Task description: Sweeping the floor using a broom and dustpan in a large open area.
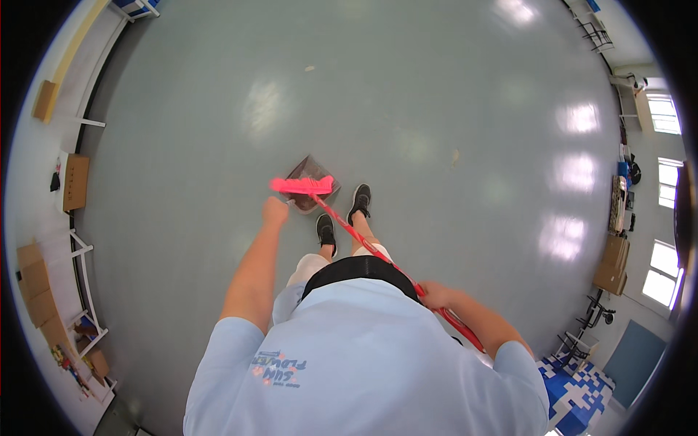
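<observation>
A pink-headed broom (302, 186) lies with its bristle head across a grey, see-through dustpan (311, 164). Its red stick slants down past my feet to my right side. My right hand (436, 295) is closed around that stick near my waist. My left hand (275, 211) is closed at the near left side of the dustpan, by its handle, just below the broom head. The fingers are partly hidden, but they appear wrapped around the dustpan's handle. Part of the pan's inside is covered by the broom head.
My black shoes (326, 231) stand right beside the dustpan on the grey floor (407, 87). A small pale scrap (310, 68) lies farther ahead. Cardboard boxes (75, 182) and white frames line the left wall; more boxes (612, 264) and a blue-and-white patterned block (574, 396) stand at right.
</observation>
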A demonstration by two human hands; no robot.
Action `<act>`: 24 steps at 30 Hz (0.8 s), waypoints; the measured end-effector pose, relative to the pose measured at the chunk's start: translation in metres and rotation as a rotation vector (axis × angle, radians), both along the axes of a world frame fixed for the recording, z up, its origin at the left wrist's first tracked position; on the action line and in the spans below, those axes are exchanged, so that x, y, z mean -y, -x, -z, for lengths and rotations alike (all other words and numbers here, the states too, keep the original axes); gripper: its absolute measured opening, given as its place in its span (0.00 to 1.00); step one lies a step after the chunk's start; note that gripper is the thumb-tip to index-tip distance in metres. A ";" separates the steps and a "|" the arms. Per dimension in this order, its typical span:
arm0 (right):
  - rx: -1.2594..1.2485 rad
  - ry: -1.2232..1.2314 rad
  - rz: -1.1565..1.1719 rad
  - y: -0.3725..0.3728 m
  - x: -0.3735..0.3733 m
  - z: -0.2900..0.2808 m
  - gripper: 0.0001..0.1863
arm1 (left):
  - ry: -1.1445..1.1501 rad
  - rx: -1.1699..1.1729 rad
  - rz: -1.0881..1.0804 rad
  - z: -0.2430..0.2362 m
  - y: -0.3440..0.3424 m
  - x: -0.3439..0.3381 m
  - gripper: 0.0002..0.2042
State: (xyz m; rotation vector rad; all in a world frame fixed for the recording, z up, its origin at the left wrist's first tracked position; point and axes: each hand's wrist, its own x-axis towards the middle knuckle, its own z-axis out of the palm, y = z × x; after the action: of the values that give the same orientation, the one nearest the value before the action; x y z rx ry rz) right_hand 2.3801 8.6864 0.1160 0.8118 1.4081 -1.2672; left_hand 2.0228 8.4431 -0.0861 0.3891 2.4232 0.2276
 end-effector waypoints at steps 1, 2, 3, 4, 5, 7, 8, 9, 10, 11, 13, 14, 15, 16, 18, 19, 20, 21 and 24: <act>0.005 -0.023 0.021 -0.002 0.005 -0.019 0.06 | -0.042 0.047 -0.135 0.003 0.000 -0.001 0.09; 0.009 -0.046 0.039 -0.003 0.008 -0.030 0.07 | -0.083 0.094 -0.271 0.006 0.000 0.000 0.09; 0.008 -0.046 0.040 -0.005 0.007 -0.037 0.07 | -0.083 0.093 -0.270 0.009 0.000 0.003 0.09; 0.012 -0.102 0.130 -0.007 0.004 -0.042 0.08 | -0.065 0.078 -0.277 0.012 0.000 0.009 0.10; 0.014 -0.157 0.218 -0.009 0.001 -0.044 0.08 | -0.047 0.063 -0.286 0.015 -0.001 0.015 0.10; 0.006 -0.270 0.289 -0.021 -0.015 -0.031 0.08 | -0.038 0.073 -0.212 -0.004 -0.002 -0.006 0.10; -0.008 -0.373 0.340 -0.027 -0.024 -0.020 0.08 | -0.020 0.074 -0.157 -0.016 -0.004 -0.019 0.10; -0.023 -0.396 0.339 -0.027 -0.035 -0.008 0.07 | -0.026 0.066 -0.147 -0.019 -0.001 -0.020 0.10; -0.034 -0.421 0.337 -0.026 -0.044 0.003 0.06 | -0.026 0.048 -0.149 -0.018 0.000 -0.019 0.10; -0.038 -0.429 0.349 -0.025 -0.049 0.015 0.06 | -0.027 0.030 -0.148 -0.017 0.001 -0.019 0.10; -0.059 -0.311 0.522 -0.008 -0.051 0.036 0.04 | -0.025 0.015 -0.134 0.006 0.006 0.008 0.09; -0.067 -0.309 0.524 -0.005 -0.047 0.043 0.04 | -0.025 0.017 -0.100 0.015 0.007 0.015 0.08; 0.006 -0.303 0.526 -0.009 -0.040 0.047 0.04 | -0.033 0.019 -0.078 0.014 0.006 0.009 0.08; 0.079 -0.294 0.528 -0.014 -0.034 0.050 0.05 | 0.005 0.026 0.071 0.012 0.004 0.002 0.06; 0.100 -0.218 0.564 -0.026 -0.015 0.050 0.04 | 0.045 0.029 0.225 0.016 0.003 0.000 0.05; 0.118 -0.134 0.573 -0.026 -0.008 0.045 0.04 | 0.009 0.046 0.037 0.021 0.002 0.005 0.06; 0.117 -0.130 0.571 -0.023 -0.003 0.040 0.04 | -0.027 0.061 -0.154 0.027 0.003 0.011 0.06; 0.124 -0.012 0.616 -0.019 0.002 0.030 0.04 | -0.029 0.067 -0.148 0.028 0.003 0.011 0.06; 0.128 0.188 0.665 -0.007 -0.003 0.009 0.05 | 0.037 0.122 -0.008 0.011 0.012 -0.001 0.06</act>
State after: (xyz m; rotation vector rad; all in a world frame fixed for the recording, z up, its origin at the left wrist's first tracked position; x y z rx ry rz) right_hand 2.3870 8.6889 0.1070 1.2609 0.9182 -1.7765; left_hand 2.0107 8.4438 -0.0976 0.3392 2.3064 0.2041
